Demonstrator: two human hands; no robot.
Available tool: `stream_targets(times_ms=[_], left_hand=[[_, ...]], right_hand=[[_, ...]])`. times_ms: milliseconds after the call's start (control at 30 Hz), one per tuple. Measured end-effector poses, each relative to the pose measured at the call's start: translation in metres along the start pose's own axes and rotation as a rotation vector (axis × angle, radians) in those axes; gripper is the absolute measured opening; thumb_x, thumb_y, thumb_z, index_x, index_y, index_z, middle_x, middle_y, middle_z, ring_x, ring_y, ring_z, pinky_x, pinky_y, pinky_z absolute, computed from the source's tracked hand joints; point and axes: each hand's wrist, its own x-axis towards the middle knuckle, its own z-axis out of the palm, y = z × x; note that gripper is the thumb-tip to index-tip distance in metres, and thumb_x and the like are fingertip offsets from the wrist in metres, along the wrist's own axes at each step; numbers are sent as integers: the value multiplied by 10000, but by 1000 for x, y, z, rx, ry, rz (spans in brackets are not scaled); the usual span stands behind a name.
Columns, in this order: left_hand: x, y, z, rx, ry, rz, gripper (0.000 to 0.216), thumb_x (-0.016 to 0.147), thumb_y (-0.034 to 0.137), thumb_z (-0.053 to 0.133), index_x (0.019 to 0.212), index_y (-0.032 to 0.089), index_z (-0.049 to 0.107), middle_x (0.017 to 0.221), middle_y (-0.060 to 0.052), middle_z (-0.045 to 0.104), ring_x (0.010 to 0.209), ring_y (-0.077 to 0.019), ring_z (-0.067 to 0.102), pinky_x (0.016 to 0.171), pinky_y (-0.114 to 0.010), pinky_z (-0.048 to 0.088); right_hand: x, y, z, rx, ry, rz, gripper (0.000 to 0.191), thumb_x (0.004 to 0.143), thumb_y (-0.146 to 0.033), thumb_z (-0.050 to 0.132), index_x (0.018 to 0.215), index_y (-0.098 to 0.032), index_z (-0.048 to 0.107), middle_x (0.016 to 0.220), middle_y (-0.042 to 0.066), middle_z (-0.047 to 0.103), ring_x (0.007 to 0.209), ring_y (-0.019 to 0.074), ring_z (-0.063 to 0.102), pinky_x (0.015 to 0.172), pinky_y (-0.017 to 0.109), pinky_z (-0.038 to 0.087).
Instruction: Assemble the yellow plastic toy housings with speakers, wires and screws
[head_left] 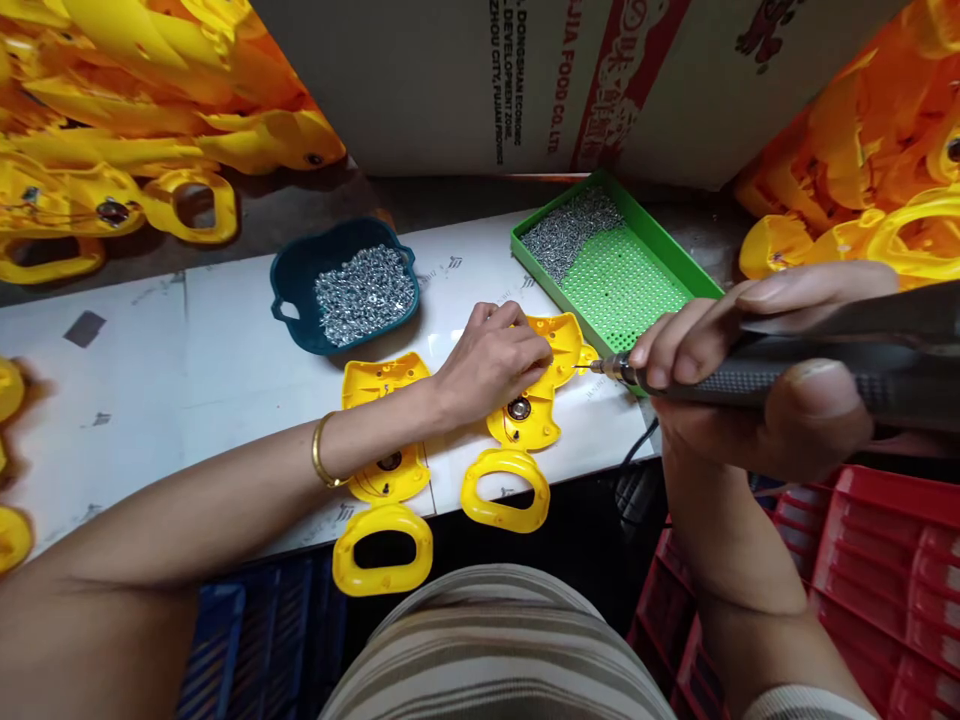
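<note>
My right hand (pixel 750 370) is wrapped round a dark electric screwdriver (pixel 817 360), its thin bit pointing left, close to the edge of a yellow plastic shell (pixel 566 345). My left hand (pixel 499 360) rests over that shell with its fingers bent down and pressed together; whatever they pinch is hidden beneath them. The shell lies open side up, showing a round metal part and thin wires, with a looped handle (pixel 469 490) at its near end. A second yellow shell (pixel 386 375) of like form lies to the left, partly under my left forearm.
A dark teal basket (pixel 289 325) of silver screws and a green tray (pixel 660 255) with small screws stand at the back of the white board (pixel 225 350). Yellow shells (pixel 150 90) are heaped at both sides of a large carton (pixel 450 90). Red crates (pixel 877 570) stand low right, blue crates (pixel 255 630) low left.
</note>
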Motion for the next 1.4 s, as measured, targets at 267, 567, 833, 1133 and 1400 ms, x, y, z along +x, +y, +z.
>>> stream_targets(times_ms=[267, 567, 833, 1133, 1400], left_hand=[[1, -1, 4, -27, 11, -17, 157, 925, 247, 577, 966, 203, 721, 897, -63, 709, 915, -227, 481, 783, -387, 303], [0, 0, 8, -47, 38, -28, 165, 921, 266, 595, 899, 217, 750, 909, -70, 672, 927, -231, 461, 770, -388, 315], [-1, -1, 12, -61, 19, -83, 113, 872, 279, 671, 947, 252, 751, 907, -53, 659, 934, -232, 458, 785, -397, 289], [3, -2, 13, -139, -12, -119, 150, 858, 272, 677, 977, 227, 755, 893, -69, 646, 911, -232, 444, 745, -363, 347], [8, -3, 9, -189, -78, -153, 139, 832, 241, 700, 952, 208, 763, 889, -70, 647, 920, -233, 447, 786, -368, 382]], right_hand=[[2, 3, 3, 102, -12, -37, 185, 770, -346, 672, 890, -206, 662, 502, -43, 481, 402, 142, 479, 388, 321, 459], [2, 7, 5, 98, -33, -65, 181, 781, -347, 674, 898, -210, 652, 513, -45, 484, 396, 130, 473, 374, 305, 435], [3, 12, 8, 87, -39, -91, 177, 802, -383, 656, 878, -228, 618, 506, -64, 462, 385, 117, 449, 392, 289, 440], [-1, 19, 10, 88, -82, 56, 157, 793, -374, 648, 894, -256, 627, 498, -67, 408, 397, 130, 447, 398, 295, 424], [-3, 31, 10, 78, -109, 44, 152, 793, -394, 660, 887, -277, 636, 522, -65, 461, 395, 125, 457, 397, 295, 428]])
